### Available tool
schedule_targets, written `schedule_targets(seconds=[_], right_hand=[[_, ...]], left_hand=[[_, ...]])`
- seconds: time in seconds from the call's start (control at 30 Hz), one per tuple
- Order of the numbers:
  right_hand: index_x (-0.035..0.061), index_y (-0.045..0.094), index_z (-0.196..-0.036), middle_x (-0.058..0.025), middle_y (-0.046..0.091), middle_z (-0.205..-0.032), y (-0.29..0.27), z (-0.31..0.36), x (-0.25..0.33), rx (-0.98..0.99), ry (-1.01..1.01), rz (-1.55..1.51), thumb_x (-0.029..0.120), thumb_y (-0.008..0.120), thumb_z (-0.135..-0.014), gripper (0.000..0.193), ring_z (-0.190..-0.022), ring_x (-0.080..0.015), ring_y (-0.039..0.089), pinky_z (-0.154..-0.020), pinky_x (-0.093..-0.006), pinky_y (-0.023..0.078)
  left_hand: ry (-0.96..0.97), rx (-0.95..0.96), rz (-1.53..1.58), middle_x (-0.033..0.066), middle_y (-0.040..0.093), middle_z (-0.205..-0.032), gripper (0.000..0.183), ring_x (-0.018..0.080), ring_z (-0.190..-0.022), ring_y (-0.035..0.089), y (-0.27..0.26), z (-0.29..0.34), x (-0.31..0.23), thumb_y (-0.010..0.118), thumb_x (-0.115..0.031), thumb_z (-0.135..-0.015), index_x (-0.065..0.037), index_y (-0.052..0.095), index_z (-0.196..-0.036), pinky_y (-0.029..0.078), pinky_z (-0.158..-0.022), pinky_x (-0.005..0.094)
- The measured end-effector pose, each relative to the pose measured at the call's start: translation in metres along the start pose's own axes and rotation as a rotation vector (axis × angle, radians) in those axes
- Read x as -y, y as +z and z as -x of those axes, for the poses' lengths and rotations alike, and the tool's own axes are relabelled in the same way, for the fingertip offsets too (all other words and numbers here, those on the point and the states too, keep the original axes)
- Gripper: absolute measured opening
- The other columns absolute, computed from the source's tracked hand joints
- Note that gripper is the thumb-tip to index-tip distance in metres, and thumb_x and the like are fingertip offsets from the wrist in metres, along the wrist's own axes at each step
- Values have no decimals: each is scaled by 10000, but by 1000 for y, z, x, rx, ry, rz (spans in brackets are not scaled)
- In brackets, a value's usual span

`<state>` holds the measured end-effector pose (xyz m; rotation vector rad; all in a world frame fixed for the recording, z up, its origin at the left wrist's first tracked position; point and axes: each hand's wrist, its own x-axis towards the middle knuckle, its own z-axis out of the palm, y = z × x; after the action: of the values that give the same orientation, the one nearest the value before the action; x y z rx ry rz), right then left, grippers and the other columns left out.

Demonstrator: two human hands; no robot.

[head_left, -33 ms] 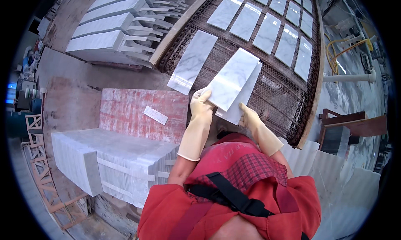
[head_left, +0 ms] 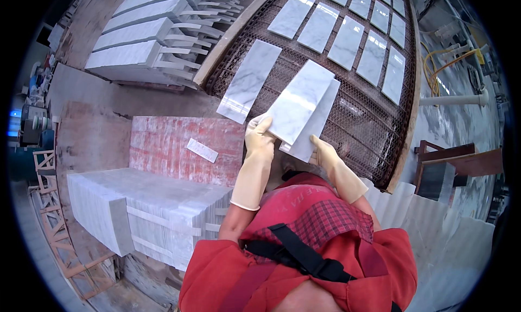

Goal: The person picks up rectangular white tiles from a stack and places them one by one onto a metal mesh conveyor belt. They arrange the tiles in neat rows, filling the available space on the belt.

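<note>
Two polished white-and-grey marble tiles overlap at a slant in front of me, over the near end of a mesh conveyor (head_left: 358,130). My left hand (head_left: 260,135), in a cream rubber glove, grips the near left corner of the upper tile (head_left: 302,103). My right hand (head_left: 325,153), gloved alike, closes on the near right edge of the lower tile (head_left: 324,116), which sticks out beneath the upper one. Some fingers of both hands are hidden under the tiles. Left of them, a single marble tile (head_left: 249,81) lies on the mesh.
Rows of glossy tiles (head_left: 321,29) cover the conveyor's far part. At my left stands a strapped stack of tiles (head_left: 157,192), beside a dusty red board (head_left: 179,135) with a small white strip (head_left: 202,150). More bundled stacks (head_left: 130,51) stand far left. A pale pipe (head_left: 453,101) juts in at right.
The upper tile has shifted slightly left with my left hand, baring a little more of the lower tile. My right hand looks unmoved. The tiles on the conveyor sit very slightly further left.
</note>
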<state>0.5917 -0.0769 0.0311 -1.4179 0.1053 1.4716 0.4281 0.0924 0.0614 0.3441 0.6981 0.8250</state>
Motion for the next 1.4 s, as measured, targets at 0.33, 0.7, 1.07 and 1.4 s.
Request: schedule_targets(seconds=[0.33,0.7,1.07,1.4], right_hand=[[-6,543,-1489,-198,667,-1396,-9,8,-3,15,15,87,385,579,-1105,549,-1227,-328,692,-1044,-451,584],[41,686,-1140,-121,769,-1044,-7,15,5,-7,80,298,484,693,-1035,455,-702,-136,667,-626,-265,555],[52,733,-1089,-78,774,-845,-59,18,2,2,-133,228,434,732,-997,393,-540,-69,558,-531,-202,427],[66,731,-1141,-81,789,-902,-37,22,1,-11,-5,223,484,712,-1012,438,-593,-79,592,-589,-228,496]], left_hand=[[-30,-35,117,214,728,-1222,279,345,-1087,736,-55,-45,2,683,-33,-1001,55,669,-1265,614,-961,507],[-79,-21,216,239,685,-1350,361,392,-1243,677,-70,-53,24,644,-62,-1030,95,621,-1354,538,-1100,542],[-53,6,141,233,679,-1384,396,387,-1273,667,-75,-54,20,657,-67,-1021,94,609,-1380,517,-1138,531],[-139,-55,89,233,687,-1355,321,388,-1237,682,-100,-76,25,622,-66,-1054,70,626,-1345,546,-1095,548]])
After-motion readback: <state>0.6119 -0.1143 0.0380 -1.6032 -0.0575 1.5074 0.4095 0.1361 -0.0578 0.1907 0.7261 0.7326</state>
